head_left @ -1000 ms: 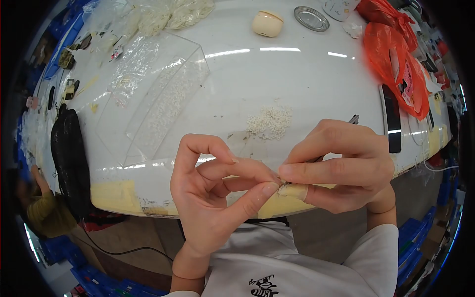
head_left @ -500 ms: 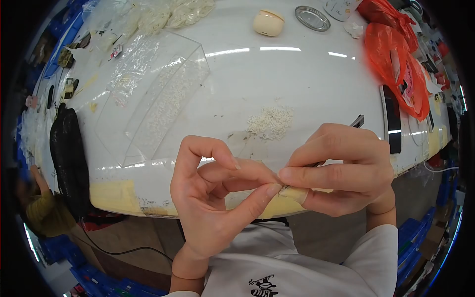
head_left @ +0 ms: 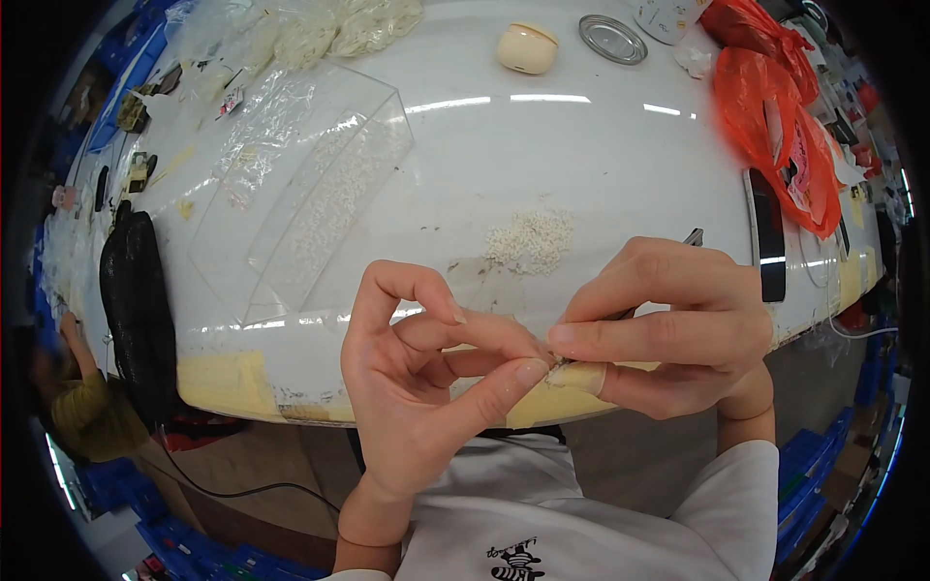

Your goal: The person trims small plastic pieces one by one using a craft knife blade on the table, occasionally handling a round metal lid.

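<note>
My left hand (head_left: 417, 387) pinches a tiny dark, glinting piece (head_left: 556, 362) between thumb and index finger; its kind is too small to make out. Its other fingers are curled loosely. My right hand (head_left: 678, 329) meets it from the right, fingertips against the same piece. A slim dark metal tool (head_left: 694, 237), perhaps tweezers, passes through the right fingers; most of it is hidden. Yellowish tape (head_left: 579, 377) wraps the right thumb. Just beyond both hands, a small heap of white beads (head_left: 531, 241) lies on the white table (head_left: 581, 145).
A clear tray (head_left: 329, 194) holding white beads stands left, by plastic bags (head_left: 373, 24). A black pouch (head_left: 138, 310) lies at the left edge. Behind are a cream case (head_left: 527, 48) and a metal lid (head_left: 612, 39). A phone (head_left: 767, 232) and red bag (head_left: 775, 126) lie right.
The left hand has shifted slightly right. The right hand has tilted a little, and less of the dark tool's end shows above it. Both hands stay together.
</note>
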### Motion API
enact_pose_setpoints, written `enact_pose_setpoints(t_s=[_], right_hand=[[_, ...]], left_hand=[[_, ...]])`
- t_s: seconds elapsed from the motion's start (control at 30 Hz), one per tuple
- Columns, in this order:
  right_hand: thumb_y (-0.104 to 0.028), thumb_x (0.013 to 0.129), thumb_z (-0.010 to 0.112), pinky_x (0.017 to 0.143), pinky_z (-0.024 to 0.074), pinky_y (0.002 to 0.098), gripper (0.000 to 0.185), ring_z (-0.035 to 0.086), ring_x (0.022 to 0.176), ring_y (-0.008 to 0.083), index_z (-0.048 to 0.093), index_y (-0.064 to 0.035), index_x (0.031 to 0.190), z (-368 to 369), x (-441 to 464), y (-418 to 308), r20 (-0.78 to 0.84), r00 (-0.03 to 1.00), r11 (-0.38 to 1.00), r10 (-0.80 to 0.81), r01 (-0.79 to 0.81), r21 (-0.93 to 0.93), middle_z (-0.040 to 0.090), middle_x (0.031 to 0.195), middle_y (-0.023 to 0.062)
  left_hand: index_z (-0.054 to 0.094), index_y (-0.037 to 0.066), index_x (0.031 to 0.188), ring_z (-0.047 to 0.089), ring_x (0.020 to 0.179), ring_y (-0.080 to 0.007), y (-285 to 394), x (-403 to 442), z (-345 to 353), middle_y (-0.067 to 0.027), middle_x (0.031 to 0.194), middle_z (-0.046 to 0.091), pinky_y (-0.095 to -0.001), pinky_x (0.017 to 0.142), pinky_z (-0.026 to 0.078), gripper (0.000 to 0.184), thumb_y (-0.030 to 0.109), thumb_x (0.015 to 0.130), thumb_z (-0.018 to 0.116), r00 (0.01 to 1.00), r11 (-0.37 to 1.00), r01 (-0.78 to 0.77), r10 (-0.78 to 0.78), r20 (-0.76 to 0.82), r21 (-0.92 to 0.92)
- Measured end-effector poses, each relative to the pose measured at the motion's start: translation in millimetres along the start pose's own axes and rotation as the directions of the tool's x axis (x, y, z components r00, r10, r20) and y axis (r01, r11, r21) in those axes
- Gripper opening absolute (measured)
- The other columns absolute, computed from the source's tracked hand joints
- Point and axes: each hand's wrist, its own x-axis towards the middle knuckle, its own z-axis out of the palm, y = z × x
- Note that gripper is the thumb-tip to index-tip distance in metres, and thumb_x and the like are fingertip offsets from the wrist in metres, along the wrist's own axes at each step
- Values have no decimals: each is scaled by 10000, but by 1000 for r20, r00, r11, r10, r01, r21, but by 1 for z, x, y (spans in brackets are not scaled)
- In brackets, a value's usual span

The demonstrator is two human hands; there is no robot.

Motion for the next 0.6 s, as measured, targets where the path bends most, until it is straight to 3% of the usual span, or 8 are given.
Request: enact_pose_setpoints(t_s=[0.3,0.4,0.5,0.6], right_hand=[[-20,596,718,496,464,245,317,604,594,179,714,11,912,1,0,2,0,1000,1000,-8,8,1,648,780,123],[-28,596,735,487,455,237,305,601,591,169,716,5,898,1,0,1,11,1000,1000,9,-9,-4,646,769,115],[-32,594,752,481,449,230,302,594,583,159,717,-2,892,1,0,0,16,1000,1000,15,-15,-10,643,757,107],[-41,599,766,479,450,228,295,589,575,155,718,-16,889,-1,1,-2,21,1000,1000,14,-14,-18,647,756,98]], left_hand=[[333,67,952,669,775,-162,1,-2,2,-151,781,672,-282,739,559,437,-108,762,686,999,996,-39,40,-10,84],[308,76,947,635,712,-162,4,-2,10,-182,732,664,-236,678,508,513,-127,684,700,991,995,45,-33,-128,90],[340,60,956,670,777,-162,0,-1,2,-147,786,669,-273,736,559,422,-116,764,672,1000,996,-24,25,-9,86],[343,56,965,668,769,-162,-1,0,3,-154,794,664,-260,704,561,418,-116,766,668,999,999,13,-12,-37,51]])
